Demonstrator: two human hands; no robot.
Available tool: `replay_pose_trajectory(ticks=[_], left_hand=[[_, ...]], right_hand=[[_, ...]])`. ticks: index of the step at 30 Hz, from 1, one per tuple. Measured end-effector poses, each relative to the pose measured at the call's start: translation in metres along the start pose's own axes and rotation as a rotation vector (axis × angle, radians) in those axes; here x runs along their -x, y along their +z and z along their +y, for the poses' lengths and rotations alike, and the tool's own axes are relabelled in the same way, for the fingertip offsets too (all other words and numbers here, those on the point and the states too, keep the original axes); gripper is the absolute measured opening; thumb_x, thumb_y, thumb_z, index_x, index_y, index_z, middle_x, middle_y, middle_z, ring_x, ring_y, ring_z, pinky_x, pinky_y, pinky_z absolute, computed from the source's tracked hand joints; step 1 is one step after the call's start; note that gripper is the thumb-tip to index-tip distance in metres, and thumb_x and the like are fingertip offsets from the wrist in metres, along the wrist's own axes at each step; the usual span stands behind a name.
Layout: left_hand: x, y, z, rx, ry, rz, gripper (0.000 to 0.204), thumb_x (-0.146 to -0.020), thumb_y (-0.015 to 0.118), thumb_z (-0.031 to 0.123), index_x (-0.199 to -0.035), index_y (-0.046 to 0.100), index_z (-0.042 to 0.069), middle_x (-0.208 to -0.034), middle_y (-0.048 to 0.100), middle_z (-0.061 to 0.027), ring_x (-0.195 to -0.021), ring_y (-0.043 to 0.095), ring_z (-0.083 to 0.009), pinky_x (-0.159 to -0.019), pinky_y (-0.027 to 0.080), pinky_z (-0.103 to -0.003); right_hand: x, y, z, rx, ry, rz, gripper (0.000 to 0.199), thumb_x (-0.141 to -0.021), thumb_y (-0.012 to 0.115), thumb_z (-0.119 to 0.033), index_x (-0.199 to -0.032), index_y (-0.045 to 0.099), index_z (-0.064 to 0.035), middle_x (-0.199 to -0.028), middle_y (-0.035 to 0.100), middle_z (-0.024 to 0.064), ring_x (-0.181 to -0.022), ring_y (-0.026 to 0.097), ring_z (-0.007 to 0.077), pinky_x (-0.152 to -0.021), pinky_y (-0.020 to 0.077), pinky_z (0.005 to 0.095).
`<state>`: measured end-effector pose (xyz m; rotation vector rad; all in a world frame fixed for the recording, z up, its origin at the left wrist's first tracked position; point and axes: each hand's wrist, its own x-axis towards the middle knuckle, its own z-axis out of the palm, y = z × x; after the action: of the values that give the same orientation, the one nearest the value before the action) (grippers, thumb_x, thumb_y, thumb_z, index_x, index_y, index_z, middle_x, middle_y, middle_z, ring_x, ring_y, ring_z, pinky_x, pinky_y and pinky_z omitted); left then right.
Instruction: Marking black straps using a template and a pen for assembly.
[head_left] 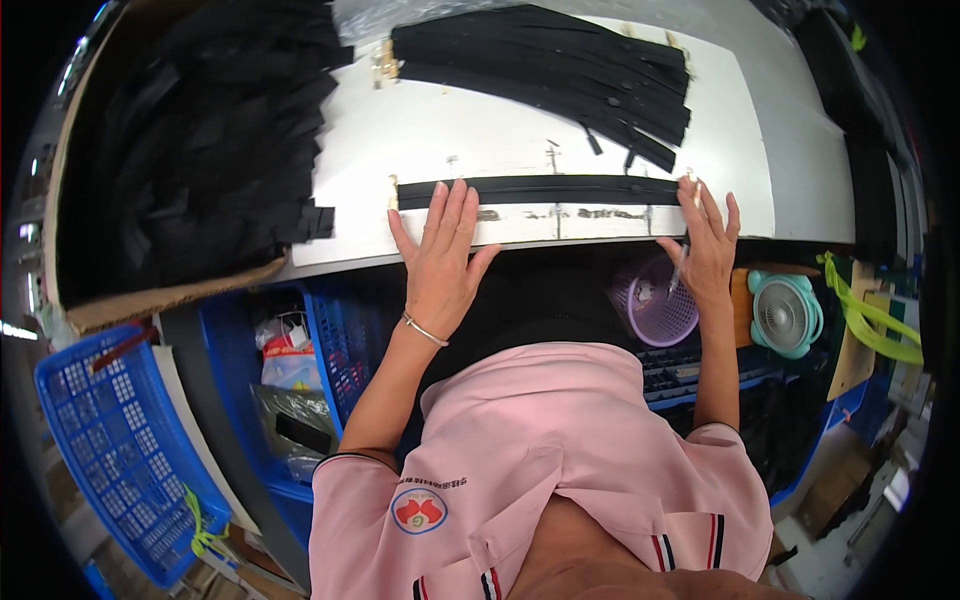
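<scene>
A long black fabric strip [560, 189] lies straight across the white board [350, 140], along marks drawn on it. My left hand [440, 235] rests flat on the strip's left end, fingers spread and holding nothing. At the right end, the fingertips of my right hand [708, 245] touch the strip. A slim pen-like tool [680, 265] runs through that hand, partly hidden by its fingers. Behind the strip is a fanned pile of similar black strips [540, 65], their ends near yellowish worn marks on the board.
A cardboard box [170, 298] heaped with black strips [200, 130] stands at the left. Below the table edge are a blue basket [120, 440], a blue bin [325, 350] with bagged items, a purple basket [662, 318] and a small teal fan [787, 314].
</scene>
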<state>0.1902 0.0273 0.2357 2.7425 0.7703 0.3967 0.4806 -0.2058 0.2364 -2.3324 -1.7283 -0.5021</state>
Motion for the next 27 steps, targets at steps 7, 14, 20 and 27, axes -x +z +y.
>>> replay_pose_trajectory(ticks=[7,14,20,27], left_hand=[[0.016,-0.004,-0.025,0.021,-0.110,0.094,0.084,-0.087,0.074,0.048,-0.153,0.043,0.006,-0.160,0.041,-0.0098,-0.152,0.030,-0.0292,-0.118,0.003,-0.067],[0.017,-0.003,-0.027,0.036,-0.087,0.168,0.084,-0.084,0.075,0.050,-0.150,0.047,0.007,-0.156,0.046,-0.0071,-0.150,0.032,-0.0316,-0.118,0.007,-0.065],[0.017,0.000,-0.026,0.078,-0.116,0.180,0.086,-0.079,0.080,0.045,-0.150,0.049,0.009,-0.155,0.048,-0.0061,-0.150,0.034,-0.0294,-0.120,0.008,-0.061],[0.017,0.000,-0.026,0.114,-0.122,0.210,0.085,-0.077,0.081,0.044,-0.149,0.051,0.009,-0.154,0.049,-0.0050,-0.148,0.036,-0.0280,-0.119,0.010,-0.059]], right_hand=[[-0.006,0.001,-0.012,-0.125,0.179,0.059,0.048,-0.099,0.065,-0.024,-0.144,0.054,-0.0090,-0.144,0.060,0.0067,-0.141,0.048,0.0274,-0.123,0.0214,0.0483],[-0.069,-0.009,-0.087,-0.732,0.368,0.195,0.028,-0.102,0.061,-0.010,-0.129,0.064,-0.0049,-0.120,0.072,0.0101,-0.116,0.064,0.0217,-0.103,0.0489,0.0376],[-0.136,0.004,-0.167,-1.350,0.419,-0.011,0.018,-0.100,0.066,-0.014,-0.104,0.076,0.0002,-0.088,0.073,0.0058,-0.072,0.062,0.0075,-0.062,0.0475,0.0220],[-0.148,0.036,-0.190,-1.201,0.348,-0.048,0.021,-0.097,0.070,-0.013,-0.095,0.074,0.0074,-0.091,0.076,0.0074,-0.067,0.067,0.0100,-0.060,0.0501,0.0223]])
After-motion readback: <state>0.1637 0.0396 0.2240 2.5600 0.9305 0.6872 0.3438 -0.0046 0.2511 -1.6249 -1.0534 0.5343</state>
